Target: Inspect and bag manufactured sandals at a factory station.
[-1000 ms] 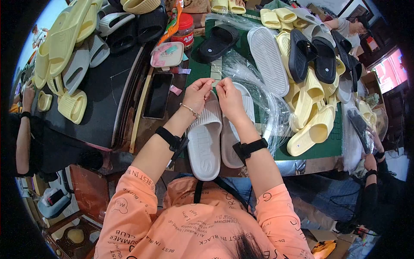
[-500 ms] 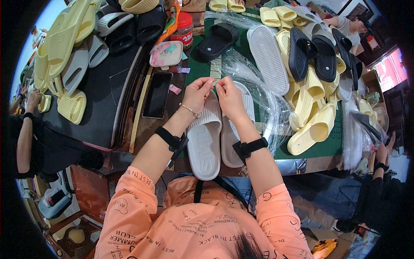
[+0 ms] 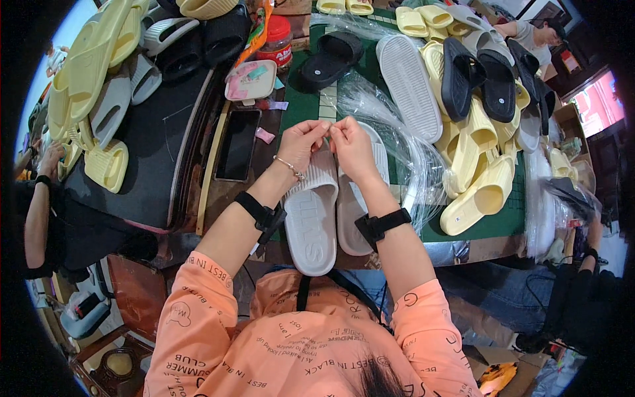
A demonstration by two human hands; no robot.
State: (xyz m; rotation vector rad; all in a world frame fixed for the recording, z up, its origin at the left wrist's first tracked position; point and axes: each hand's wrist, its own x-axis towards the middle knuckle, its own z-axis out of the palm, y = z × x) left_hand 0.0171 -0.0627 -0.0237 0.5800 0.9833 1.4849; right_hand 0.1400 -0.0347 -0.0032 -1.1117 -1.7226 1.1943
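Observation:
Two pale grey slide slippers [image 3: 314,215] lie side by side on the table in front of me, toes toward me. My left hand [image 3: 301,142] and my right hand [image 3: 350,147] meet above their far ends, fingertips pinched together on something small that I cannot make out. Clear plastic bags [image 3: 403,152] lie crumpled just right of my right hand. Both wrists wear black bands.
A black phone [image 3: 238,144] lies left of my hands. Yellow, black and grey slippers [image 3: 476,152] are heaped at the right and along the back, more yellow ones [image 3: 86,73] at the left. A red-lidded jar [image 3: 274,40] stands behind. Other people's arms [image 3: 40,198] work at both sides.
My hands stay pinched together over the slippers, almost unmoved. The person at the far right has lifted and shifted a hand.

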